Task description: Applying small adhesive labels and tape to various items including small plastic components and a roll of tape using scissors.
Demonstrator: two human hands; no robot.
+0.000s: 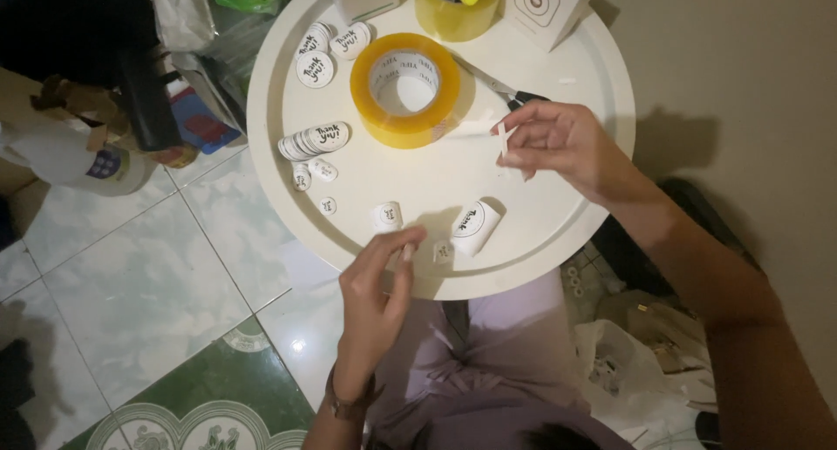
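Observation:
My right hand [558, 140] pinches the free end of a clear tape strip [475, 129] that runs from a big yellowish tape roll [405, 88] on the round white table [558, 232]. My left hand [379, 280] hovers at the table's near edge, thumb and fingers pinched together on something small that I cannot make out. A small white cylinder with a round label [475, 228] lies just right of it, and a smaller one [387, 216] just above it.
Stacks of round white stickers [314, 140] lie at the table's left and back left [316, 66]. Scissors [510, 91] rest behind the tape. A yellow cup [453, 18] and a white box [549, 5] stand at the back. Bags clutter the tiled floor.

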